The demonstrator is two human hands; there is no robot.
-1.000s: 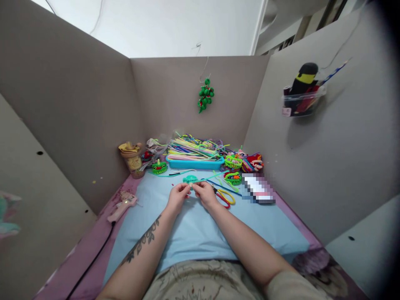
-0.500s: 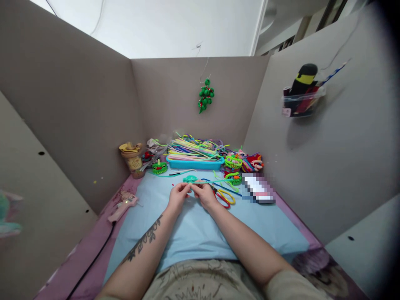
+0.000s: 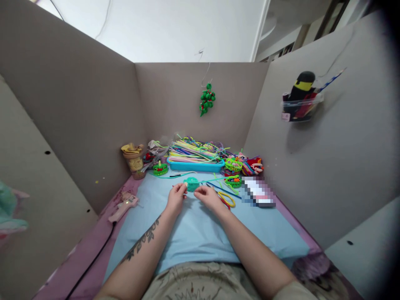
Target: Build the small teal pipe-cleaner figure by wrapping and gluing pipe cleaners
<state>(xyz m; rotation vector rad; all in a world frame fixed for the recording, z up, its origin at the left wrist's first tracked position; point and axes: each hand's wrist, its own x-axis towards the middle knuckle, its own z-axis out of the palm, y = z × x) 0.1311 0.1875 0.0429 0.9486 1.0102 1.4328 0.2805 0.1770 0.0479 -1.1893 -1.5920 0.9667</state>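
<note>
A teal piece of coiled pipe cleaner (image 3: 193,184), roughly round and flat, faces me over the blue cloth. One long teal strand runs from it to the right. My left hand (image 3: 176,197) pinches its left edge between thumb and fingers. At its lower right edge, the fingertips of my right hand (image 3: 208,197) are drawn together on the piece; exactly what lies between them is hard to see. Scissors with yellow and red handles (image 3: 229,199) lie just beyond my right hand, partly covered by it. A dark blue pipe cleaner (image 3: 223,189) lies behind them.
A blue tray (image 3: 195,167) heaped with pipe cleaners stands at the back. Left are a green frog-like figure (image 3: 160,168), a brown cup (image 3: 135,161) and a pink glue gun (image 3: 122,208). Right are green figures (image 3: 233,164) and a blurred-out phone (image 3: 259,192). Grey panels surround the table.
The teal piece has turned to show its flat face and come nearer between my hands. My right hand has shifted slightly right and down, away from my left fingertips.
</note>
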